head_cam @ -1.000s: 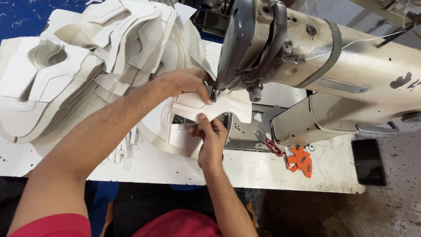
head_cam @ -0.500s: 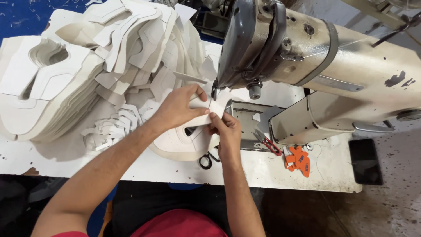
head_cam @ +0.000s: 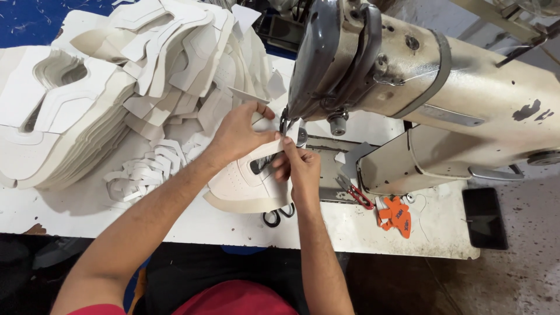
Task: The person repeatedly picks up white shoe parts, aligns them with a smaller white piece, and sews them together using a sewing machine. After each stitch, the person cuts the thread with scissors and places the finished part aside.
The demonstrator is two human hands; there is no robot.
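Note:
My left hand [head_cam: 238, 133] and my right hand [head_cam: 296, 168] both pinch a white, perforated shoe-upper piece [head_cam: 245, 188] at its top edge, right under the needle of a cream industrial sewing machine [head_cam: 426, 87]. The piece hangs down toward me over the table's front part. The left hand grips from the left of the needle, the right from below it. The needle area is partly hidden by the machine's dark head.
Big stacks of white cut shoe parts [head_cam: 76, 105] fill the table's left. Loose white lace-like strips [head_cam: 143, 172] lie beside my left forearm. Black scissors [head_cam: 274, 216] poke out under the piece. Red thread snips [head_cam: 356, 195] and orange tags [head_cam: 396, 217] lie at the right on the white table [head_cam: 350, 233].
A second ago my hands pressed a small flat white piece at the needle. Since then they have lifted a larger shoe-upper piece to the needle, and the camera has shifted slightly.

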